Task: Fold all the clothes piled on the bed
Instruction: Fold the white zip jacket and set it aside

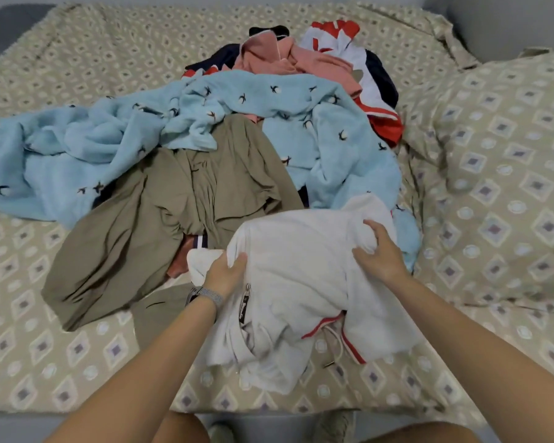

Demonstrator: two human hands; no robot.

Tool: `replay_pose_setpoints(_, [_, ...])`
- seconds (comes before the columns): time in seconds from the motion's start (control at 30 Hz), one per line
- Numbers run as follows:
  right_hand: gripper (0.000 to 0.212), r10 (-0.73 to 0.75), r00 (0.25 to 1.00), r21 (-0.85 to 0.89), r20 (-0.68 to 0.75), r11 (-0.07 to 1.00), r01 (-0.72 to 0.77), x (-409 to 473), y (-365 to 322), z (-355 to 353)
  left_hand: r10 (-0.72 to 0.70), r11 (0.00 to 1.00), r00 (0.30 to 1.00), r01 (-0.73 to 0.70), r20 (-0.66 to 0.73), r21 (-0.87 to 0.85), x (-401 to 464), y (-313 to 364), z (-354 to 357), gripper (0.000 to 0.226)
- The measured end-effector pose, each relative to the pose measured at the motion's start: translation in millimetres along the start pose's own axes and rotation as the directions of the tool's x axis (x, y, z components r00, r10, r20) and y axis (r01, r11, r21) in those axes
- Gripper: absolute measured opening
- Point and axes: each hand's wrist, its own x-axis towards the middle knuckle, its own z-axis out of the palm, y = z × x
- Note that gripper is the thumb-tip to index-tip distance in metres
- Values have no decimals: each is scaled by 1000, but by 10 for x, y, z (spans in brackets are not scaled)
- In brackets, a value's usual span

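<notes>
You have one bed (77, 68) under a patterned cover, one pillow (506, 174) at your right, and a heap that I judge holds at least six garments, largest first: one pale blue fleece piece (87, 145) with small bird motifs spread across the middle, one olive garment (160, 215) in front of it, the white jacket (304, 289) you are holding at the near edge, then one pink piece (269, 55), one red-and-white piece (339, 43) and something dark at the back; more may lie hidden beneath. Your left hand (224, 273) is closed on the jacket's left fold and your right hand (378, 254) grips its far right bunch. Lift it clear of the pile, find the zip and hem, and spread it flat on the bare cover nearest you before folding, minding the loose drawcord (333, 346)
</notes>
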Motion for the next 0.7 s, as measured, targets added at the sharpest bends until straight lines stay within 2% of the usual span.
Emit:
replay_pose_setpoints(0.17, [63,-59,995,-42,-83,998,55,1,132,241,74,996,994,-71,-82,47,79,-249,98,37])
replay_pose_setpoints(0.23, [68,-94,982,-214,-166,975,57,-124,94,340,101,994,990,-96,-102,51,28,-280,86,34])
replay_pose_setpoints(0.3, [73,-221,949,-376,-224,918,125,-334,31,420,124,992,984,-120,-126,34,-56,-318,73,31])
replay_pose_setpoints(0.37, [61,-420,887,-345,-192,875,340,-570,-5,465,128,991,968,-132,-214,-4,-168,-375,67,28])
replay_pose_setpoints(0.43, [36,-466,866,-278,-182,869,409,-841,-5,496,104,989,936,-132,-336,-62,-299,-431,49,19])
replay_pose_setpoints(0.47, [36,-422,893,-253,-153,891,378,-970,0,512,97,989,922,-133,-375,-70,-350,-456,34,18])
replay_pose_setpoints(0.5, [46,-346,933,-245,-95,917,315,-1069,35,533,95,990,917,-128,-387,-61,-400,-469,15,20])
replay_pose_setpoints(0.57, [56,-150,983,-325,108,929,177,-1224,82,576,152,988,909,-156,-388,22,-469,-454,-28,42])
replay_pose_setpoints(0.63, [61,69,944,-374,322,926,59,-1279,149,659,305,949,883,-249,-356,195,-521,-413,-39,56])
replay_pose_setpoints(0.7, [70,241,838,-240,490,961,-136,-1345,185,811,449,869,864,-362,-230,336,-588,-340,15,57])
